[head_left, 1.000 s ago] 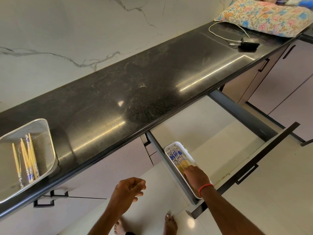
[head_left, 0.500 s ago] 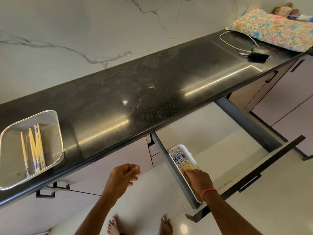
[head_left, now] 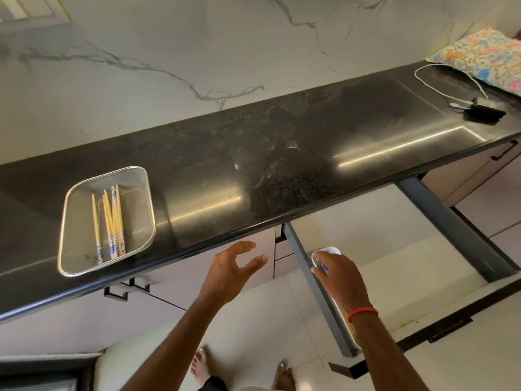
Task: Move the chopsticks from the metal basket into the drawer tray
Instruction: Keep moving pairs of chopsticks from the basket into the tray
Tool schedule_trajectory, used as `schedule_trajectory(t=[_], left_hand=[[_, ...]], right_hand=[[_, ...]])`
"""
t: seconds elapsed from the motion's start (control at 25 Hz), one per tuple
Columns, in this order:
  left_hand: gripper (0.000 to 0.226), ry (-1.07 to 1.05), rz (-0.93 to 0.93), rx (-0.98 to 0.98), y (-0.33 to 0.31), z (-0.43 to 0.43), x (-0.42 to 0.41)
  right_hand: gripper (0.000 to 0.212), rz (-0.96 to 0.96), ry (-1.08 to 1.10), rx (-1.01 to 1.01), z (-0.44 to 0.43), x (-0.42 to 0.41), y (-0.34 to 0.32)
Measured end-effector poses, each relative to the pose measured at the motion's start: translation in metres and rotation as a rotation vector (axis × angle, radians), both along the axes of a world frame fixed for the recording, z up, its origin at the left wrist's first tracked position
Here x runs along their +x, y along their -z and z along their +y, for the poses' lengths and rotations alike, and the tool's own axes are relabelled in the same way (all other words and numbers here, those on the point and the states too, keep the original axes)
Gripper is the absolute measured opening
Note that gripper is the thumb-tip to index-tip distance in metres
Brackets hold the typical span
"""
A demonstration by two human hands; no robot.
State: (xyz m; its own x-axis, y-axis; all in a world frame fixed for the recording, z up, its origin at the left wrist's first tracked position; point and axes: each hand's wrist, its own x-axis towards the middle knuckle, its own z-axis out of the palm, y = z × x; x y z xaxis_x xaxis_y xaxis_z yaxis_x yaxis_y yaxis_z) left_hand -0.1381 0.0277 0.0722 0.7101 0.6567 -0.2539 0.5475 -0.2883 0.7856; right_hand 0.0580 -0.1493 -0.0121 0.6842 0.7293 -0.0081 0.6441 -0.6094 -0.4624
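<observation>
The metal basket [head_left: 70, 198] stands at the left of the black worktop [head_left: 282, 153], near its front edge. Several chopsticks [head_left: 111, 221] lie in it lengthwise, blue-patterned ends toward the near side. The drawer [head_left: 394, 263] is pulled out at the right, with the white tray [head_left: 328, 250] at its left side. The right hand [head_left: 341, 277], with a red band [head_left: 362, 313] at the wrist, covers most of the tray. Blue-patterned chopstick ends [head_left: 322, 268] show at its fingers; whether it grips them cannot be told. The left hand [head_left: 234, 266] is wide, fingers spread, holding nothing, just below the worktop edge that separates it from the basket. At the far right lie a floral pillow [head_left: 479, 55], a white cable [head_left: 439, 80] and a black device [head_left: 485, 112].

Compared with half a second ago, the right hand has shifted toward the tray's far end and the left hand is higher and wider.
</observation>
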Motion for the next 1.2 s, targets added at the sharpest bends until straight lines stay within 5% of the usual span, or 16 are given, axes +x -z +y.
schedule_trajectory(t=[0.36, 0.72, 1.2], left_hand=[[0.084, -0.055, -0.066, 0.067, -0.036, 0.051, -0.029], [0.035, -0.286, -0.284, 0.01, -0.053, 0.144, -0.133], [0.025, -0.516, -0.429, -0.328, -0.032, 0.24, -0.22]], right_hand=[[0.038, 0.065, -0.193, 0.185, 0.114, -0.027, -0.064], [0.024, 0.222, -0.352, 0.27, 0.212, -0.097, -0.107], [0.023, 0.237, -0.439, 0.235, 0.353, -0.223, -0.107]])
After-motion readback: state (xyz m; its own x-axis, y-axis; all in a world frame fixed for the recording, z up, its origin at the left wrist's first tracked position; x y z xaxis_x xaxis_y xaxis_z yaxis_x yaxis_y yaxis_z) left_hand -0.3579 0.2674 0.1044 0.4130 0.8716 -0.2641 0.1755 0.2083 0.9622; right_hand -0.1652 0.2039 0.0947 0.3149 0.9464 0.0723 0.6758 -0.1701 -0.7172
